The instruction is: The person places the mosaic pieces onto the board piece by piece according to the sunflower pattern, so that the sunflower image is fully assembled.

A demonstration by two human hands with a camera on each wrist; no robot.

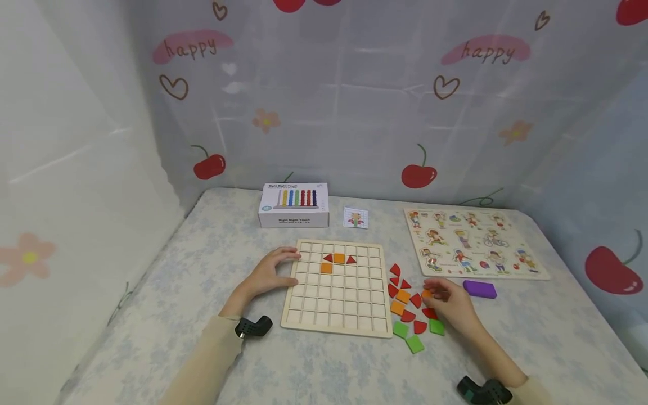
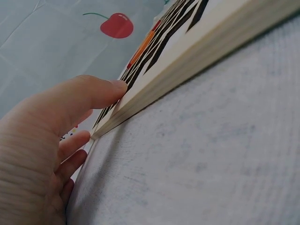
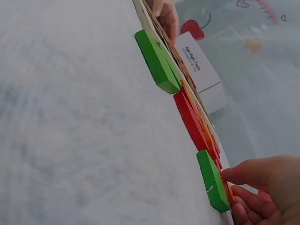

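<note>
A wooden grid board lies flat in the middle of the table. Set in its cells are two orange squares and two red triangles. At the board's left edge my left hand is spread, its thumb on the rim in the left wrist view. My right hand is among the loose pieces right of the board, thumb and fingers pinching an orange piece, mostly covered by the fingers. Red quarter-rounds, orange squares and green squares lie beside it.
Behind the board stand a white box and a small pattern card. A picture puzzle board lies at the back right, with a purple block at its front edge. Printed curtains surround the table.
</note>
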